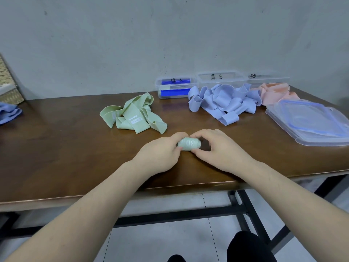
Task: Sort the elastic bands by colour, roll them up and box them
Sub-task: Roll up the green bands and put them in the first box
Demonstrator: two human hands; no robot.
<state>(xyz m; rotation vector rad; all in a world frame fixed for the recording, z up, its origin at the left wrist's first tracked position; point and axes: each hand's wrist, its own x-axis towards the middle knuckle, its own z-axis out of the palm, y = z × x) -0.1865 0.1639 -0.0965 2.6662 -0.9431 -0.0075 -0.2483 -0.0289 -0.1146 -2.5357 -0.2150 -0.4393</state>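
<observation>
Green roll (188, 144) pinched by both hands; green pile (134, 115) lies beyond.

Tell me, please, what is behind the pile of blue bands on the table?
Behind the blue bands stands a clear box with handwriting on its wall, against the wall. Its upper part looks empty; the pile covers its lower part, so its bottom cannot be seen.
</observation>
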